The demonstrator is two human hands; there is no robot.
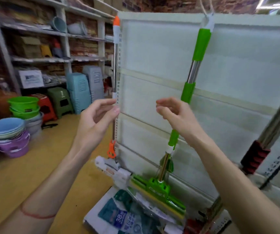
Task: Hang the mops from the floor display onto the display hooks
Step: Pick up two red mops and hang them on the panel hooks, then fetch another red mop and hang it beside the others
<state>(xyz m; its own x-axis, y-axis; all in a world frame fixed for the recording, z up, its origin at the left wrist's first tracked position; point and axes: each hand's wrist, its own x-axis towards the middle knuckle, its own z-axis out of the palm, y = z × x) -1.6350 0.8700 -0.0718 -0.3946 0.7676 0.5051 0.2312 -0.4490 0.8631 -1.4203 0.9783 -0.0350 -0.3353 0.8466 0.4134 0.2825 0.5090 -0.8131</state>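
Both hands empty, fingers loosely spread: left hand (96, 115) mid-frame, right hand (173, 112) just beside the green-handled sponge mop (194, 71) hanging at upper right. Probably just hung; worth checking its top loop sits fully. Orange-tipped steel mop (115, 53) upright at the white panel's (152, 53) left edge. Packaged goods (127, 215) crowding bottom centre; stacked basins (9, 132) lower left.
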